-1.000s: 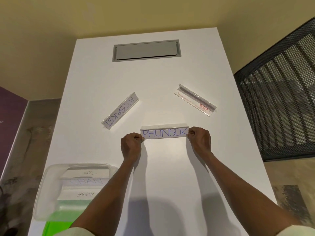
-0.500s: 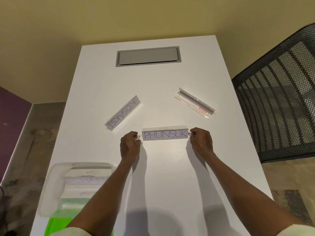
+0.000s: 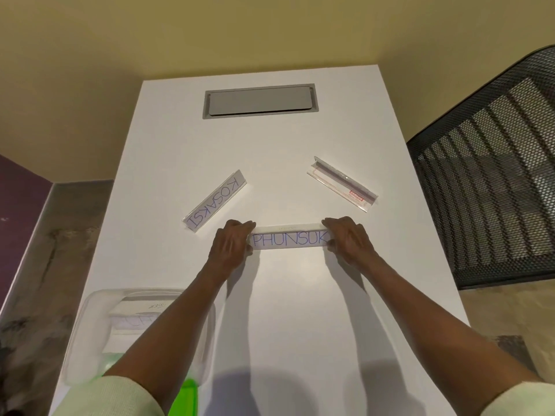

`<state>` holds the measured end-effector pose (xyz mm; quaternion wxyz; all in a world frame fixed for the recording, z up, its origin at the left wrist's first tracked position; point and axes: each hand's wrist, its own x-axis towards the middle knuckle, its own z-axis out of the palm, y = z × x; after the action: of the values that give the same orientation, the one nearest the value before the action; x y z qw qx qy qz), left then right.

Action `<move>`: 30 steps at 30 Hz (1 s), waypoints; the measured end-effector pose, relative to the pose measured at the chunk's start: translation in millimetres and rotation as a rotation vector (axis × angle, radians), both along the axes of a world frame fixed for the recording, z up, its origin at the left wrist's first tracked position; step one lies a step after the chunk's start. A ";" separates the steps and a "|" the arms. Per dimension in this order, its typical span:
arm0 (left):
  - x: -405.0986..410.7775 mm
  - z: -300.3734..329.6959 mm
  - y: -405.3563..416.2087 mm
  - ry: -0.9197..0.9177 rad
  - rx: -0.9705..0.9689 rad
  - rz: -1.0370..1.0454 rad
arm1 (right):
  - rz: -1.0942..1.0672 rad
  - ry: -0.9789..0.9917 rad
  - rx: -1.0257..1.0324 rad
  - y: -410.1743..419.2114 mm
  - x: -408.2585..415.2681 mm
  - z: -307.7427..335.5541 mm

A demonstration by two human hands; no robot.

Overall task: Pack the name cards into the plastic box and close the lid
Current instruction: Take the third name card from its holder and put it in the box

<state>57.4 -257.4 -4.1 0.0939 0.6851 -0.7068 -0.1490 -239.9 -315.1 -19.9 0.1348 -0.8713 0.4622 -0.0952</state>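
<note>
a white table (image 3: 294, 310) seen from above. the left hand (image 3: 229, 243) and right hand (image 3: 348, 240) each pinch one end of the "phunsuk" name card (image 3: 289, 239), fingers curled over its top edge, at mid-table. a "kosaksi" card (image 3: 214, 201) and an unlabelled card holder (image 3: 342, 184) lie loose beyond. the clear plastic box (image 3: 90, 340), near left, already holds a few cards. its green lid (image 3: 183, 397) lies off beside it. judging by this, packing is partly done: three cards and closing remain
</note>
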 end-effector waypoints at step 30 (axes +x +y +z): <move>0.6 3.9 -20.8 -0.130 0.127 -0.033 | -0.026 0.061 0.020 -24.2 3.2 -14.7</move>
<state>58.0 -278.2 -0.2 0.0018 0.6862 -0.7118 -0.1500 -236.7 -339.3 -34.7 0.1281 -0.8664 0.4782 -0.0655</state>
